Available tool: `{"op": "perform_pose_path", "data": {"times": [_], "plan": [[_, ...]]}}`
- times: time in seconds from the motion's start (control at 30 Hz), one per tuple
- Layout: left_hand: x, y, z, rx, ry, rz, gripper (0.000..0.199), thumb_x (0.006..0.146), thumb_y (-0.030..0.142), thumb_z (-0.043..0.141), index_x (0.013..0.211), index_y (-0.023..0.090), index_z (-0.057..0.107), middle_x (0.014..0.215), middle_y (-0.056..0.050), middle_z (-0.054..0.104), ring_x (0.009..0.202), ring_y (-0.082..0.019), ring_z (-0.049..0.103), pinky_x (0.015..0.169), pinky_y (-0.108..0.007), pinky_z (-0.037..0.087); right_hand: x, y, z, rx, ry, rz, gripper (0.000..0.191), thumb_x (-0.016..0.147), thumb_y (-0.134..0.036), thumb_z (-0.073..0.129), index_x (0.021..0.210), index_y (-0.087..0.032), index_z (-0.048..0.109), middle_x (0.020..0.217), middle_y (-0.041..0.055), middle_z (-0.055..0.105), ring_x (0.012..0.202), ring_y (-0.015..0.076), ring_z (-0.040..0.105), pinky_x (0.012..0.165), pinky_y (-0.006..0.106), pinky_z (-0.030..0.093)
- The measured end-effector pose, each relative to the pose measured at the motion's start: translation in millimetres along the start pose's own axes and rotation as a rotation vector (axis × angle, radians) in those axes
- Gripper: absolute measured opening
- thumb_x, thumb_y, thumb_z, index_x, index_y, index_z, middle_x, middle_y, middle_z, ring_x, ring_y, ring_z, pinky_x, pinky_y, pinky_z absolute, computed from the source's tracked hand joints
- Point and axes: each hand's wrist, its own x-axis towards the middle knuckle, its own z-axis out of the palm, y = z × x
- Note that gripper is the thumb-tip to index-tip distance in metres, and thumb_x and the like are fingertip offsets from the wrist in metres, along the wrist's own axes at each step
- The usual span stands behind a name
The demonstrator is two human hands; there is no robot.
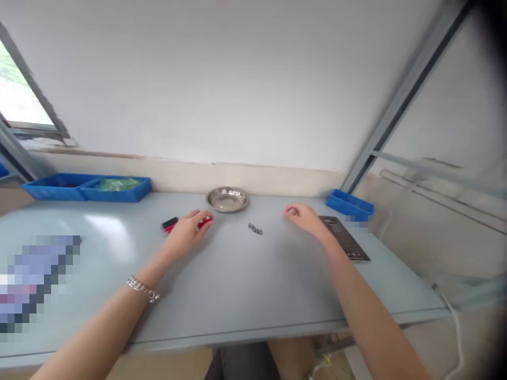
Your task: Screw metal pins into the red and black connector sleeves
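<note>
- The left hand (188,232) is lying over a red-and-black thing (205,222) on the bench (237,285), and its fingers are curving down onto it.
- I cannot tell if the left hand is gripping the thing or only touching it.
- The red-and-black thing is sitting at about 11 o'clock from the person, with its black end (170,222) poking out on the far side of the hand.
- Most of the thing is hiding under the hand, so I cannot tell what it is.
- The right hand (303,219) is hanging low over the bench at about 1 o'clock, half open with its fingers softly curled. It is not showing anything in its hold.
- A dark phone (344,237) is lying just past the right hand's wrist, at about 2 o'clock from the hand, and its small screen words are too tiny to read.
- A short row of little gray pieces (254,228) is sitting between the two hands. They are too small for me to tell what they are.
- A shiny steel dish (227,199) is sitting at the far edge of the bench, at 12 o'clock.
- Two blue trays (116,189) are sitting at about 10 o'clock, and a green bag (118,184) is lying in the nearer one.
- Another blue tray (350,206) is sitting at about 1 o'clock, by the far corner.
- A blurry patch (35,285) is covering something at 9 o'clock, so I cannot make it out.
</note>
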Motion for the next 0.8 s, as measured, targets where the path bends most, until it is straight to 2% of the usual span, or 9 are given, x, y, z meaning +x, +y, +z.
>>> {"op": "perform_pose_path", "data": {"times": [0.1, 0.17, 0.3, 0.5, 0.6, 0.67, 0.73, 0.8], "plan": [[0, 3, -1.2, -0.026, -0.017, -0.004, 0.030, 0.082, 0.040, 0.036, 0.094, 0.019, 0.055, 0.080, -0.004, 0.059, 0.057, -0.012, 0.053, 0.061, -0.027, 0.042, -1, -28, 30, -0.092, -0.190, 0.029, 0.015, 0.057, -0.034, 0.066, 0.063, -0.022, 0.059, 0.056, 0.0008, 0.057, 0.049, 0.0130, 0.049, 0.047, 0.024, 0.033], [0, 6, -2.1, -0.056, -0.033, 0.005, 0.030, 0.082, 0.040, 0.037, 0.094, 0.019, 0.054, 0.076, -0.003, 0.060, 0.059, -0.013, 0.054, 0.062, -0.026, 0.042, -3, -36, 47, -0.086, -0.234, 0.067, 0.023, 0.048, -0.033, 0.072, 0.061, -0.022, 0.057, 0.054, 0.0000, 0.056, 0.047, 0.0129, 0.048, 0.045, 0.024, 0.030], [-1, 12, -2.5, -0.104, -0.072, 0.025, 0.029, 0.083, 0.040, 0.038, 0.093, 0.018, 0.054, 0.072, -0.003, 0.061, 0.060, -0.013, 0.055, 0.062, -0.025, 0.042, -8, -42, 66, -0.183, -0.171, 0.115, 0.020, 0.051, -0.028, 0.071, 0.060, -0.022, 0.054, 0.062, 0.0023, 0.057, 0.053, 0.0156, 0.052, 0.046, 0.024, 0.030], [-3, 12, -0.2, -0.128, -0.103, 0.052, 0.029, 0.083, 0.039, 0.038, 0.096, 0.019, 0.054, 0.080, -0.004, 0.062, 0.062, -0.013, 0.055, 0.063, -0.025, 0.042, -16, -40, 66, -0.161, -0.120, 0.096, 0.016, 0.059, -0.021, 0.065, 0.051, -0.020, 0.051, 0.059, 0.0034, 0.059, 0.058, 0.0173, 0.055, 0.051, 0.026, 0.034], [-2, 10, 2.1, -0.129, -0.100, 0.048, 0.029, 0.082, 0.039, 0.040, 0.098, 0.019, 0.054, 0.083, -0.005, 0.062, 0.062, -0.013, 0.054, 0.063, -0.026, 0.042, -19, -46, 62, 0.045, -0.152, 0.059, 0.013, 0.060, -0.020, 0.064, 0.054, -0.020, 0.053, 0.056, 0.0014, 0.057, 0.056, 0.0147, 0.054, 0.053, 0.026, 0.038], [-2, 11, 3.3, -0.141, -0.112, 0.064, 0.027, 0.080, 0.038, 0.043, 0.093, 0.018, 0.056, 0.083, -0.005, 0.063, 0.063, -0.014, 0.055, 0.063, -0.026, 0.042, -22, -56, 64, 0.320, -0.209, 0.014, 0.007, 0.063, -0.023, 0.060, 0.064, -0.019, 0.055, 0.056, -0.0006, 0.057, 0.053, 0.0126, 0.053, 0.054, 0.026, 0.041], [-2, 14, 3.7, -0.167, -0.148, 0.087, 0.026, 0.080, 0.037, 0.044, 0.088, 0.017, 0.058, 0.081, -0.005, 0.064, 0.065, -0.014, 0.055, 0.064, -0.025, 0.042, -27, -67, 70, 0.562, -0.238, -0.022, 0.009, 0.066, -0.025, 0.058, 0.071, -0.019, 0.054, 0.057, -0.0018, 0.057, 0.053, 0.0120, 0.055, 0.057, 0.026, 0.044], [-2, 19, 3.4, -0.193, -0.190, 0.105, 0.025, 0.079, 0.036, 0.045, 0.085, 0.017, 0.059, 0.080, -0.004, 0.064, 0.065, -0.013, 0.056, 0.063, -0.024, 0.041, -33, -77, 79, 0.682, -0.250, -0.064, 0.012, 0.066, -0.026, 0.058, 0.073, -0.019, 0.053, 0.058, -0.0022, 0.057, 0.056, 0.0124, 0.058, 0.061, 0.027, 0.045]]}}
